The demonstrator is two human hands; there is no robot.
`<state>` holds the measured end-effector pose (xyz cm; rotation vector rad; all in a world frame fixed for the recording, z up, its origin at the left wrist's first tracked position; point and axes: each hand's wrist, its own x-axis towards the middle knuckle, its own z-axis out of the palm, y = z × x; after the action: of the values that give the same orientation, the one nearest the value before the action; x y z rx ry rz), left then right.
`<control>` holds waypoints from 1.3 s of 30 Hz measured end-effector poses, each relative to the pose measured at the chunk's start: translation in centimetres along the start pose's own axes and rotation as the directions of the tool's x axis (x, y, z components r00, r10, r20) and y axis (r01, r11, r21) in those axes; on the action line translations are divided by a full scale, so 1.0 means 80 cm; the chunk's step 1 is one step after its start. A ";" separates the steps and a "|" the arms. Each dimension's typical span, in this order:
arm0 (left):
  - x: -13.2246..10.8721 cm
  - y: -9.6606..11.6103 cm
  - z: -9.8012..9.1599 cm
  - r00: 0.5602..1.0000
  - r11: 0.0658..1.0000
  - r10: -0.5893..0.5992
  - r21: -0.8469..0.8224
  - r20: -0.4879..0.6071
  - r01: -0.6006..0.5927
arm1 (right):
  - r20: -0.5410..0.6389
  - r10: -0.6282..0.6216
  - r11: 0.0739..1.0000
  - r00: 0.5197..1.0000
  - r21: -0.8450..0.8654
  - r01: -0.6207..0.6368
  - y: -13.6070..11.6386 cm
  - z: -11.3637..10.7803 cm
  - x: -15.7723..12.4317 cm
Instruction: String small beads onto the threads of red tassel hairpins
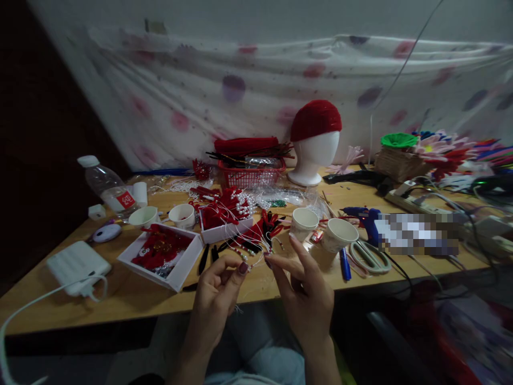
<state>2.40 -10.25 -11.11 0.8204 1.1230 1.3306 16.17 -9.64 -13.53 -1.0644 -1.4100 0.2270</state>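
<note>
Near the table's front edge, my left hand point(218, 294) pinches a thin white beaded string point(250, 268) between thumb and forefinger. Close beside it, my right hand point(306, 291) has thumb and forefinger pressed together on the string's other side, with another finger raised. Small beads show between the two hands, and fine white threads run over the table there. Just beyond my fingers lie red and black tassel-like pieces point(269, 224). Farther back, a white box point(224, 233) holds red pieces with strings of white beads point(244, 203) over it.
At left stand an open white box point(188, 262) of red pieces, a plastic bottle point(102, 182) and a white charger point(78, 264). Paper cups point(340, 235), a blue marker point(345, 264), scissors point(371, 256) and a blue glue gun point(372, 224) are at right. A foam head point(315, 152) stands behind.
</note>
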 end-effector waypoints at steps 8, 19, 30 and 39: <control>0.010 -0.003 -0.004 0.997 0.987 -0.050 -0.154 -0.061 0.040 | 0.078 0.382 0.852 0.921 0.357 -0.384 0.003 -0.008 0.009; 0.003 -0.006 0.006 0.998 0.998 0.008 -0.065 -0.061 -0.012 | 0.343 0.574 0.439 0.744 0.638 -0.633 -0.017 0.035 -0.003; 0.014 -0.020 -0.004 0.994 0.999 0.003 0.043 0.108 -0.007 | 0.334 0.566 0.373 0.753 0.711 -0.596 -0.022 0.029 0.006; 0.019 -0.020 0.002 0.998 0.997 0.064 -0.050 0.026 -0.062 | 0.398 0.531 0.354 0.748 0.698 -0.623 -0.012 0.034 0.003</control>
<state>2.90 -8.91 -12.83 0.8412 1.0462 1.3901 13.40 -8.77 -13.22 -0.7053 -0.7479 1.3619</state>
